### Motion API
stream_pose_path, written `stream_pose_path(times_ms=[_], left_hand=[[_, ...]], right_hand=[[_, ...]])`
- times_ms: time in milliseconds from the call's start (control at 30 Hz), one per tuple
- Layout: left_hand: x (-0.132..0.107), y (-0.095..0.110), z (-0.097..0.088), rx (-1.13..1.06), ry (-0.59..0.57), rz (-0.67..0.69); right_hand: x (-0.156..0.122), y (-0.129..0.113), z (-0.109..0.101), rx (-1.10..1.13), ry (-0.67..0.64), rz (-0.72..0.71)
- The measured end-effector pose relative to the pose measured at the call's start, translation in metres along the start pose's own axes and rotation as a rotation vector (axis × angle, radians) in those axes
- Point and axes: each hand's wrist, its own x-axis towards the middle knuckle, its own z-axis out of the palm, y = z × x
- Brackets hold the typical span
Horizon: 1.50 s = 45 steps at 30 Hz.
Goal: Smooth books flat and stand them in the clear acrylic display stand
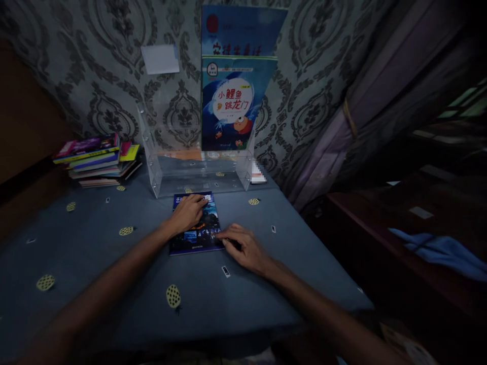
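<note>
A dark blue book lies flat on the blue-grey tablecloth in front of me. My left hand rests on the book's upper left part, fingers curled down onto the cover. My right hand touches the book's lower right corner, fingers bent at its edge. Just behind the book stands a clear acrylic book stand. Two upright picture books lean in its right side, a teal one in front and a taller blue one behind.
A stack of colourful books lies at the back left of the table. A white note is stuck on the patterned wallpaper. A curtain hangs at right, with dark furniture and a blue cloth beyond the table's right edge.
</note>
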Motion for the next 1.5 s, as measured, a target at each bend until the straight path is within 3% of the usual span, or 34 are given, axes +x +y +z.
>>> stream_pose_path(times_ms=[133,333,467,700,967,1100,1200,1400,1500], left_hand=[[-0.01,0.011,-0.006,-0.056,-0.039,0.089],[-0.056,0.038,-0.026,-0.14,-0.109,0.208],[-0.08,0.049,-0.028,-0.109,-0.13,0.245],[-0.085,0.053,-0.01,0.066,-0.028,0.27],[-0.084,0.056,-0.014,0.179,-0.049,0.342],[-0.082,0.055,-0.017,0.096,0.0,0.296],[-0.079,0.043,-0.018,-0.008,0.016,0.233],[-0.07,-0.011,0.0,0.045,0.141,-0.23],[-0.068,-0.031,0.013,0.019,0.147,-0.298]], right_hand=[[0.0,0.001,-0.001,0.018,-0.011,0.053],[0.0,0.001,-0.002,0.039,-0.015,0.083],[-0.001,0.002,-0.001,0.051,-0.01,0.077],[-0.002,0.001,0.0,0.041,0.022,0.057],[-0.003,0.001,-0.001,0.062,0.042,0.109],[-0.001,-0.001,-0.002,0.035,0.005,0.07],[0.003,-0.002,-0.002,-0.011,-0.021,0.063],[0.025,0.011,0.011,-0.232,-0.078,0.082],[0.041,0.019,0.021,-0.292,-0.085,0.155]])
